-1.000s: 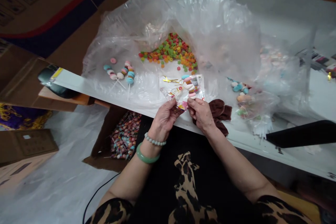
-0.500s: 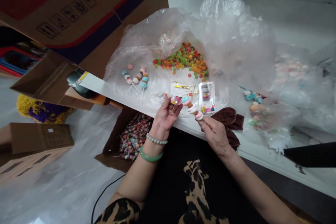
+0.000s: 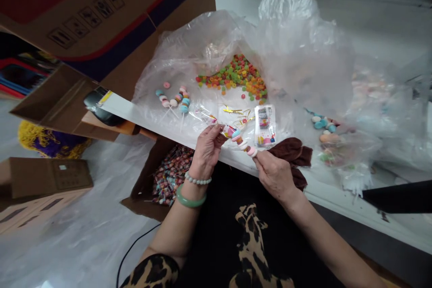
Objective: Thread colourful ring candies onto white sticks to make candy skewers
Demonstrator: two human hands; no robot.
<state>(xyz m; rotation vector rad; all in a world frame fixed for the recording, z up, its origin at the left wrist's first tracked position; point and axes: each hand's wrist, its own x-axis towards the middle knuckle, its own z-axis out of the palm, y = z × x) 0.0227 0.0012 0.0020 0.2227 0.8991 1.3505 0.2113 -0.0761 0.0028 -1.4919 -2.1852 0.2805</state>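
Observation:
Between my hands, above the table's front edge, is a candy skewer (image 3: 242, 145) of pink, white, brown and blue discs. My right hand (image 3: 275, 173) pinches its lower right end; the stick itself is hidden by the fingers. Closed on a small printed plastic bag (image 3: 227, 131), my left hand (image 3: 208, 146) wears a bead bracelet and a green bangle. The blue end of the candy skewer meets the bag's mouth; how far in it reaches is unclear. Just beyond lie gold twist ties (image 3: 232, 110) and a stack of printed bags (image 3: 265, 125).
More candy skewers (image 3: 184, 104) lie at left on the plastic sheeting, with a pile of ring gummies (image 3: 248, 76) behind. A brown cloth (image 3: 290, 152) sits by my right hand. Below the table edge, a carton (image 3: 143, 182) holds many wrapped candies. A large box (image 3: 135, 22) stands at left.
My left hand has turned, its fingers now more closed over the bag. Both hands and the candy skewer have shifted slightly left and down.

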